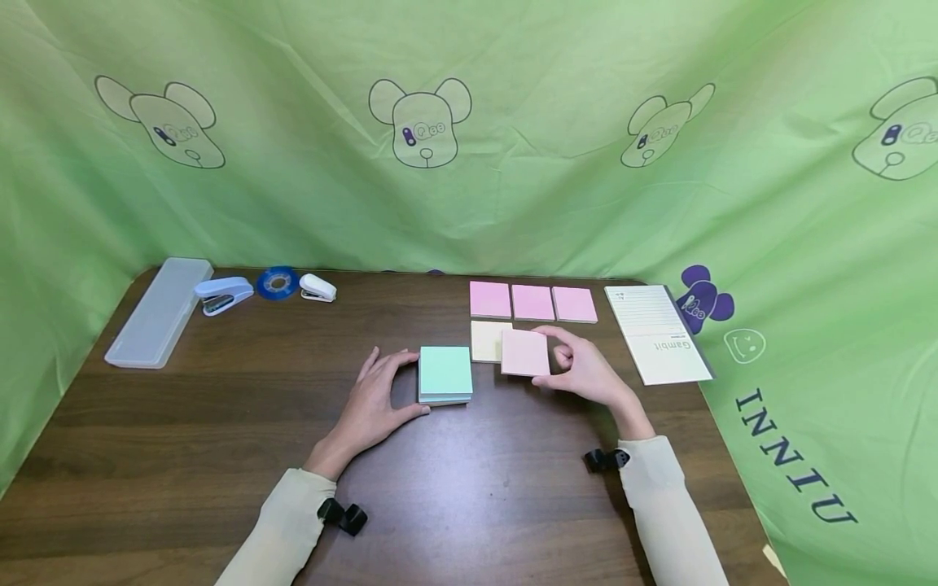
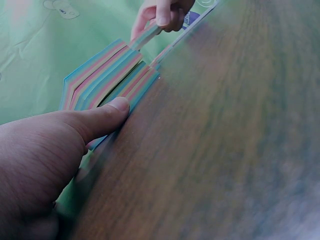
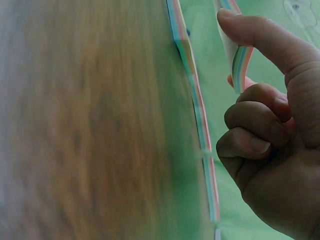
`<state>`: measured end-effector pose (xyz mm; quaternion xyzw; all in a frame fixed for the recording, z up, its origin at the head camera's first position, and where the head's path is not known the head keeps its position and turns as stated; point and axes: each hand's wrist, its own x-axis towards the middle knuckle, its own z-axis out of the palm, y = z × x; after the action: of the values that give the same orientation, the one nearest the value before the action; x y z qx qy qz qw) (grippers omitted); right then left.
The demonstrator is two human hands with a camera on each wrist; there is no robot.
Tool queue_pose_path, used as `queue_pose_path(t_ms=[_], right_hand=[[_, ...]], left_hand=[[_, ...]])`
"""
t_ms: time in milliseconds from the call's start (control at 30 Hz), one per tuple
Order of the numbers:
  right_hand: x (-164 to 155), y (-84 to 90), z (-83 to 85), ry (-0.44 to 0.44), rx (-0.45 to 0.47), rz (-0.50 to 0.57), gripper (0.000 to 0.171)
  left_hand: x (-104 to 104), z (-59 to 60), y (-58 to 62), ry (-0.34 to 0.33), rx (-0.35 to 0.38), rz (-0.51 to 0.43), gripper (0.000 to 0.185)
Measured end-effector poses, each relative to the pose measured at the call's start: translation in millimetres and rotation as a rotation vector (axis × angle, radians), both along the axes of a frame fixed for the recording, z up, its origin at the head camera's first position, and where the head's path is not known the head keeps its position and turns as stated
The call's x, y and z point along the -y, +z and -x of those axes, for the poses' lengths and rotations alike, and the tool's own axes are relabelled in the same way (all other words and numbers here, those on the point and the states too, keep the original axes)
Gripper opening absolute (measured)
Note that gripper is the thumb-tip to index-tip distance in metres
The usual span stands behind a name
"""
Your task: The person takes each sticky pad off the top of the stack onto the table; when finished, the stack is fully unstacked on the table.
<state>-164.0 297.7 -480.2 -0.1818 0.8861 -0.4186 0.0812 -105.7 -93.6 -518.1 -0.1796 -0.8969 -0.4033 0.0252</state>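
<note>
My left hand (image 1: pixel 372 404) grips a thick stack of sticky note pads (image 1: pixel 445 370) with a mint-green top, thumb at the near side and fingers at the far left. In the left wrist view the stack (image 2: pixel 107 75) shows many coloured layers along its edges, with the thumb pressed to its side. My right hand (image 1: pixel 586 370) pinches a light pink sticky note pad (image 1: pixel 524 353) between thumb and index finger, the other fingers curled in. The right wrist view shows this pad (image 3: pixel 241 65) raised off the table. It overlaps a pale yellow pad (image 1: pixel 485 342) in the head view.
Three pink pads (image 1: pixel 532 302) lie in a row behind the yellow one. A notepad (image 1: pixel 655 334) lies at the right edge. Along the back left are a translucent pencil case (image 1: pixel 161 313), a blue stapler (image 1: pixel 223 293), blue tape (image 1: pixel 278 283) and a small white stapler (image 1: pixel 318 287).
</note>
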Motion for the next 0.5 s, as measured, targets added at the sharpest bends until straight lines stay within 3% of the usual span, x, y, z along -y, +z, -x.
queue_pose_path(t_ms=[500], right_hand=[[-33.6, -7.5, 8.6, -0.042, 0.046, -0.027, 0.076]], left_hand=[[0.3, -0.2, -1.4, -0.003, 0.004, 0.002, 0.089]])
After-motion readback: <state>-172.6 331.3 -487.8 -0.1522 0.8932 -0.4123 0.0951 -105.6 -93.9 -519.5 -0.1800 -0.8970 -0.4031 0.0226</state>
